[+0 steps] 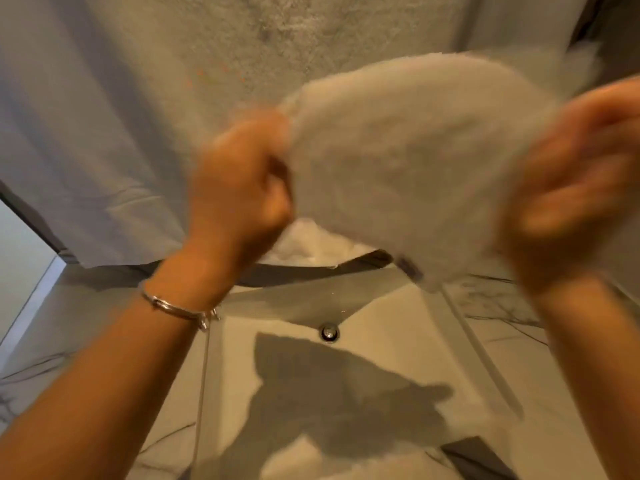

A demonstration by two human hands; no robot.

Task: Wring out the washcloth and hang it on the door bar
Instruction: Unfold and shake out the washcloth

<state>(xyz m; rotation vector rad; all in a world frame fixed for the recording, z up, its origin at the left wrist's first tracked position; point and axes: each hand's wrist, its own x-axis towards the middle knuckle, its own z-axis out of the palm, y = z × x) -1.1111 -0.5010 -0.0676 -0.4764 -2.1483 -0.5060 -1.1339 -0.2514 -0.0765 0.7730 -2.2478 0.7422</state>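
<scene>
A white fluffy washcloth (408,157) is stretched between both hands, above a pale shower floor. My left hand (242,181) is closed on the cloth's left edge; a silver bracelet sits on that wrist. My right hand (571,181) grips the cloth's right edge and is blurred by motion. A small dark tag hangs at the cloth's lower right corner. No door bar can be made out in the head view.
Below lies a marble-patterned shower tray (398,327) with a round metal drain (329,332). A grey shower curtain (76,133) hangs at left, and a rough grey wall (294,36) is behind. White fabric (308,242) sits low behind the cloth.
</scene>
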